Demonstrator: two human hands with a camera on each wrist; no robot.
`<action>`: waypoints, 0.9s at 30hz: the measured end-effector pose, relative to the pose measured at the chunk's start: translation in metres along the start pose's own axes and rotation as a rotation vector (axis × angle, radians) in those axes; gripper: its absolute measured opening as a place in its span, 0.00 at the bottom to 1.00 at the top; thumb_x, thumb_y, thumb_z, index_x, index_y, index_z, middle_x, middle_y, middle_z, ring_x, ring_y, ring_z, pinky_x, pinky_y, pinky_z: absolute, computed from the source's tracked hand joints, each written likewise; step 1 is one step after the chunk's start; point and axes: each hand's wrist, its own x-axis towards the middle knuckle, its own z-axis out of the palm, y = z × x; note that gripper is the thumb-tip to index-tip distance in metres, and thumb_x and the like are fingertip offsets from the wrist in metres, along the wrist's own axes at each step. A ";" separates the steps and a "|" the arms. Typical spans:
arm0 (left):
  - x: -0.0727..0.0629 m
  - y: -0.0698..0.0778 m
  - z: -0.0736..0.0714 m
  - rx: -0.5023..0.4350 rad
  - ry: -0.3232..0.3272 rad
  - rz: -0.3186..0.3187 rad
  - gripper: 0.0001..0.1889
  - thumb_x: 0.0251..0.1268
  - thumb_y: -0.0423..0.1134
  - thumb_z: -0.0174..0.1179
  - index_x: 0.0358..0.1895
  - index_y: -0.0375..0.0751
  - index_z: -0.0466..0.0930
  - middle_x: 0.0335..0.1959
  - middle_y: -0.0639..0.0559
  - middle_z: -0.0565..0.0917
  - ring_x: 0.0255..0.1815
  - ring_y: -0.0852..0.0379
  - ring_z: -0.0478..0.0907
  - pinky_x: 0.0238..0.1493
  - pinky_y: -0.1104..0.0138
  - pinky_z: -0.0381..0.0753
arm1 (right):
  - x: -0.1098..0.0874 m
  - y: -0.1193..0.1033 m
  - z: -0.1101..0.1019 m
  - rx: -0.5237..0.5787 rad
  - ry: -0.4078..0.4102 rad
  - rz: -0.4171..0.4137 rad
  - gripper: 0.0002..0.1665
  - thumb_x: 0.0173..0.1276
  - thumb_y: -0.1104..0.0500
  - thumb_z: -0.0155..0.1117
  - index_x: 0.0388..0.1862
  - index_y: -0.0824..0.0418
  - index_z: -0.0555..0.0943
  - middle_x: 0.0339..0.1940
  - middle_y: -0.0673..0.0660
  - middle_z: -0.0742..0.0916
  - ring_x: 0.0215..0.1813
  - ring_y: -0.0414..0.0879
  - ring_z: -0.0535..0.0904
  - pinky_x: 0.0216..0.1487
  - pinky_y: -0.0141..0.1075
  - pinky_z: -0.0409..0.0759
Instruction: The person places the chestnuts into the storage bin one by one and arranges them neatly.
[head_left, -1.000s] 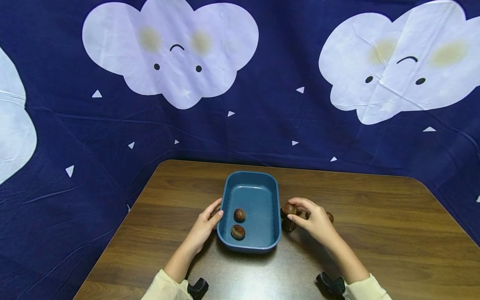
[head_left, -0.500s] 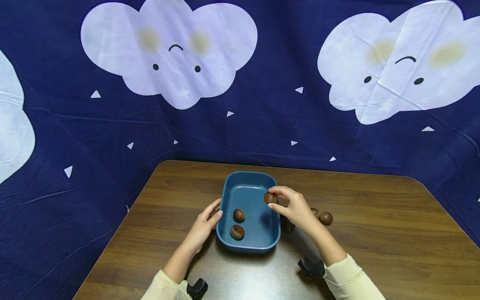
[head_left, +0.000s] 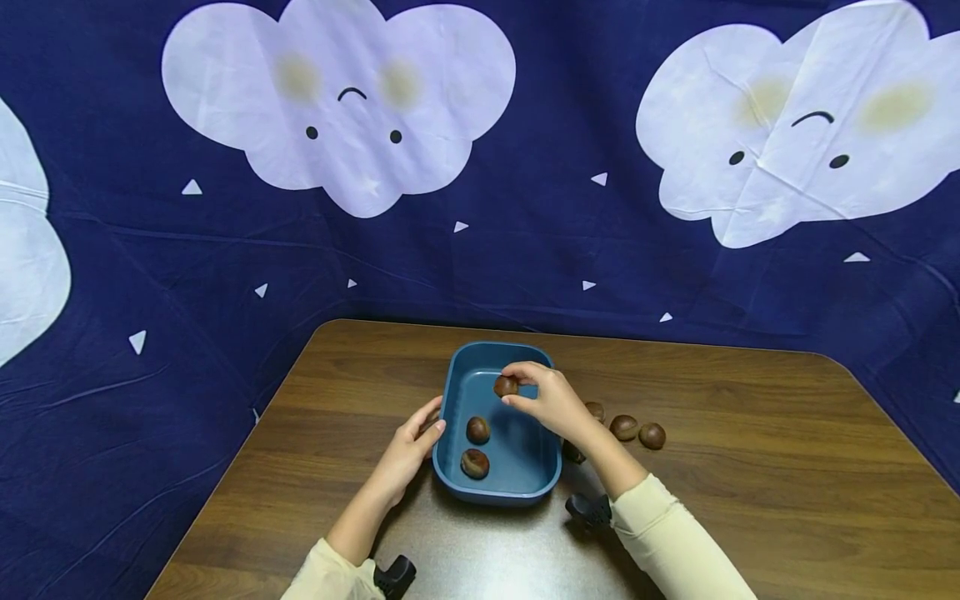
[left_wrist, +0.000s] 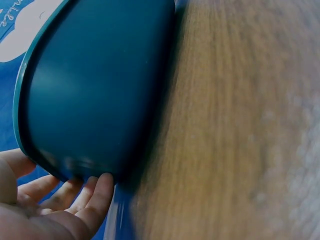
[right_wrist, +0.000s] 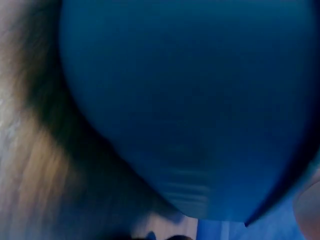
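Right hand: here it is, pinching a chestnut over the blue box's far half, forearm slanting in across the right rim!
Left hand: fingers spread, tips against the left wall (thumb up by the rim).
Inside: two chestnuts, left side.
Table: box near far edge, loose chestnuts rightward.

Head view: navy backdrop, 12 o'clock; white left cloud, 11; right cloud, 2; far-left cloud, cut off, 9. Brown wood table, 6.
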 end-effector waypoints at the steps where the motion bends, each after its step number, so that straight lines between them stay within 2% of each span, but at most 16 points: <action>1: 0.000 0.000 0.000 0.000 0.001 -0.002 0.24 0.67 0.38 0.49 0.65 0.39 0.60 0.61 0.37 0.66 0.58 0.42 0.65 0.50 0.54 0.71 | 0.002 0.000 0.002 -0.002 -0.010 0.006 0.21 0.56 0.59 0.67 0.49 0.59 0.77 0.46 0.52 0.80 0.47 0.46 0.77 0.47 0.41 0.74; 11: 0.001 0.000 0.000 0.003 -0.022 0.010 0.25 0.68 0.38 0.49 0.66 0.37 0.58 0.61 0.35 0.65 0.59 0.40 0.64 0.50 0.54 0.71 | 0.018 0.005 0.018 -0.009 -0.092 0.034 0.23 0.57 0.60 0.66 0.51 0.66 0.76 0.47 0.55 0.80 0.47 0.48 0.77 0.47 0.45 0.74; 20: 0.001 0.000 0.000 -0.001 -0.028 0.003 0.25 0.68 0.39 0.48 0.66 0.37 0.58 0.61 0.35 0.65 0.59 0.40 0.64 0.51 0.53 0.70 | 0.025 0.010 0.030 -0.040 -0.159 0.070 0.23 0.57 0.59 0.66 0.51 0.65 0.76 0.49 0.57 0.80 0.49 0.50 0.77 0.47 0.40 0.75; 27: 0.001 0.001 0.000 -0.017 -0.028 -0.004 0.25 0.68 0.38 0.48 0.66 0.37 0.58 0.62 0.35 0.64 0.59 0.40 0.64 0.51 0.53 0.69 | 0.028 0.010 0.037 -0.114 -0.220 0.079 0.22 0.59 0.59 0.65 0.52 0.64 0.76 0.49 0.56 0.80 0.50 0.48 0.76 0.48 0.40 0.74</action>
